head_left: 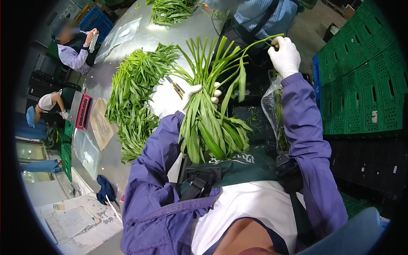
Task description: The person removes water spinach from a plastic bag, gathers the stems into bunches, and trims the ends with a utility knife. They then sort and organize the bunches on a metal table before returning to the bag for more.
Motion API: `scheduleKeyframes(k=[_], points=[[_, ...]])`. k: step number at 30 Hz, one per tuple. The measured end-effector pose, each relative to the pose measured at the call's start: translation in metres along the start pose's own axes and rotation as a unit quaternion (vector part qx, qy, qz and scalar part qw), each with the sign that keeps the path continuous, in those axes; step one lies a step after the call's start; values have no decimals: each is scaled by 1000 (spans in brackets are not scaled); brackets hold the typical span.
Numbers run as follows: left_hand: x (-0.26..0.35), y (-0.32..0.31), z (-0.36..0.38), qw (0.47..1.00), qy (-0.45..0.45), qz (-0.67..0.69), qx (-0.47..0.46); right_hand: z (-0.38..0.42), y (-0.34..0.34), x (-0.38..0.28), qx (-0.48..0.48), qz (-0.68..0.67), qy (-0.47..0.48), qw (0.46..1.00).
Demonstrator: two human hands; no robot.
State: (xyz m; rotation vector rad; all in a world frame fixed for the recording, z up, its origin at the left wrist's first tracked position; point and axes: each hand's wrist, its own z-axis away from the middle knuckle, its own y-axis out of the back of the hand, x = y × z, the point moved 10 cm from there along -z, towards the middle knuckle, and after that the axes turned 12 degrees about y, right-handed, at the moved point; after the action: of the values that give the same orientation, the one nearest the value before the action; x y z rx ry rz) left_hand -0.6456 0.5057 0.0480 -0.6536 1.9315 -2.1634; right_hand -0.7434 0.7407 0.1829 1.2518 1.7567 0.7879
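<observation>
Metal worktop [158,36] runs along the person's left and away. On the right side, a tall stack of green crates [363,63], perforated walls. Co-worker [74,53] in a pale lilac jacket across the worktop, both hands raised around a small object, too small to identify.

Long heap of leafy greens [134,97] on the worktop; a second pile [170,10] at the far end. Loose bunch of greens [204,123] in front of the person's chest, stems fanned up and away, leaves hanging toward the body.

White sheet [163,100] between the heap and the bunch. Red box [83,111] near the worktop's far edge.

Left hand [192,93], white-gloved, wrapped around the bunch below its stem ends, thumb across the near side. Right hand [284,59], also gloved, fingertips pinched on one long stem [258,41], which arches back toward the bunch; cannot tell whether it is separate. Box cutter [175,86] lying on the white sheet, just beside the left hand.
</observation>
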Motion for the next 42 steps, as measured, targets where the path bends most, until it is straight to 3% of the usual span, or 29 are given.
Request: scheduleKeyframes(k=[2, 3, 4, 5, 6, 7, 9, 11, 12, 13, 15, 16, 17, 19, 21, 23, 25, 27, 28, 30, 33, 35, 37, 39, 42], points=[[7, 5, 0, 1000, -12, -22, -4, 3, 5, -11, 35, -111, 57, 992], [8, 7, -1, 999, -21, -30, -3, 6, -4, -26, 19, -240, 87, 967], [9, 8, -2, 999, -22, -38, 1, 9, -31, -24, -47, -370, 29, 927], [9, 8, -3, 999, -24, -46, 6, 18, -62, -28, -111, -491, -29, 864], [6, 5, -4, 999, -19, -46, 5, 42, -97, -36, -174, -615, -163, 752], [4, 1, -6, 998, -22, -51, 19, 71, -126, -57, -227, -709, -285, 604], [7, -3, -12, 998, -22, -59, 30, 102, -166, -76, -250, -718, -351, 547], [5, -7, -12, 999, -20, -36, -3, 99, -189, -80, -178, -814, -338, 437], [6, -5, -10, 999, -34, -26, -6, 92, -185, -74, -162, -838, -300, 426], [6, -3, -7, 999, -34, -24, -2, 84, -175, -58, -117, -808, -301, 493], [9, 5, 4, 999, -30, -34, 29, 61, -163, -34, -43, -800, -246, 546], [10, 7, 7, 998, -34, -34, 30, 51, -153, -31, -29, -818, -226, 529], [8, 7, 10, 999, -30, -27, 12, 49, -146, -35, -59, -837, -217, 498], [6, 5, 13, 999, -25, -20, -5, 52, -132, -60, -155, -823, -191, 512], [4, 0, 10, 999, -10, -19, -28, 73, -150, -72, -237, -724, -237, 603], [6, 0, 10, 999, -20, -33, -17, 88, -168, -75, -275, -649, -277, 653], [7, 2, 11, 998, -24, -58, -7, 104, -183, -72, -266, -650, -368, 609], [6, 2, 9, 998, -22, -55, -26, 108, -199, -79, -242, -725, -390, 514], [5, 2, 9, 998, -19, -55, -26, 109, -204, -76, -241, -725, -390, 514], [3, 0, 12, 998, -17, -56, -25, 84, -197, -61, -126, -765, -316, 547], [-1, -7, 17, 998, -19, -42, 44, 43, -174, -25, 38, -882, -274, 380], [7, -8, 20, 992, -56, -60, 98, 21, -109, 7, 159, -835, -190, 491], [12, 3, 24, 992, -70, -62, 89, 1, -71, 26, 198, -857, -150, 451], [14, -2, 29, 984, -81, -117, 104, -7, -23, 25, 225, -857, -108, 452], [18, -9, 33, 975, -116, -126, 138, -15, 28, 0, 169, -867, 39, 467]])
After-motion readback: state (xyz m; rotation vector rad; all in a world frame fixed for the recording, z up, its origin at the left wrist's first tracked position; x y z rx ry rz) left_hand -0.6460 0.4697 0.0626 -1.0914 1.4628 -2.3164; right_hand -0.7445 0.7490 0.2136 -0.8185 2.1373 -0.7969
